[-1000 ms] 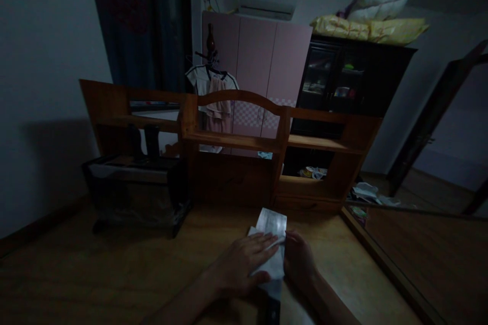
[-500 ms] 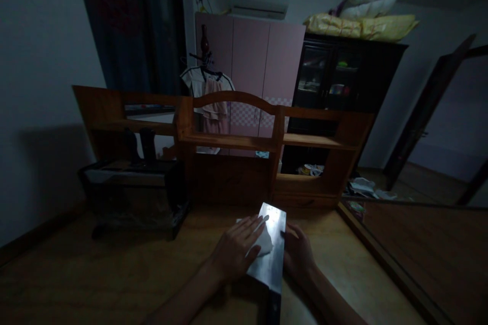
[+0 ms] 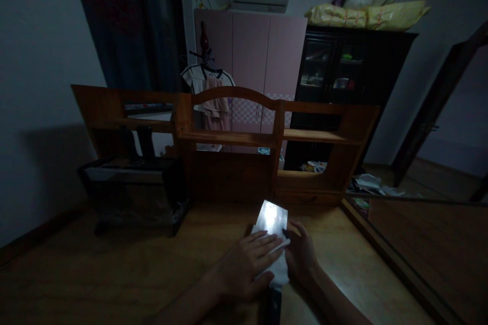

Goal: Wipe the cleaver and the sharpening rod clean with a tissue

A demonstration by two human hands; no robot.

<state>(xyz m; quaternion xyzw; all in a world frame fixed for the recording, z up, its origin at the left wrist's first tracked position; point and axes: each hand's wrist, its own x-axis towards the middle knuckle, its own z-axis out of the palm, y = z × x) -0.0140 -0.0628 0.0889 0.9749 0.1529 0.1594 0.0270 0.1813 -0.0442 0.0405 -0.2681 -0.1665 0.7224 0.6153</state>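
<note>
A cleaver with a broad, shiny blade (image 3: 271,217) and a black handle (image 3: 274,307) is tilted above the wooden tabletop, its handle toward me. My left hand (image 3: 249,266) presses a white cloth or tissue (image 3: 280,269) on the blade's face, fingers stretched across it and thumb lower down. The cloth covers the blade's lower part. My right hand (image 3: 301,254) grips the blade's right edge, thumb near the top; its other fingers are partly hidden behind the metal.
A black box-like holder (image 3: 133,198) with dark handles (image 3: 146,142) sticking up stands at the left on the tabletop (image 3: 152,274). A wooden shelf unit (image 3: 229,138) lines the back. A raised wooden edge (image 3: 389,254) borders the right side. The room is dim.
My left hand and the white cloth have slid right and down across the blade toward the handle. The right hand keeps its grip. The view has shifted slightly.
</note>
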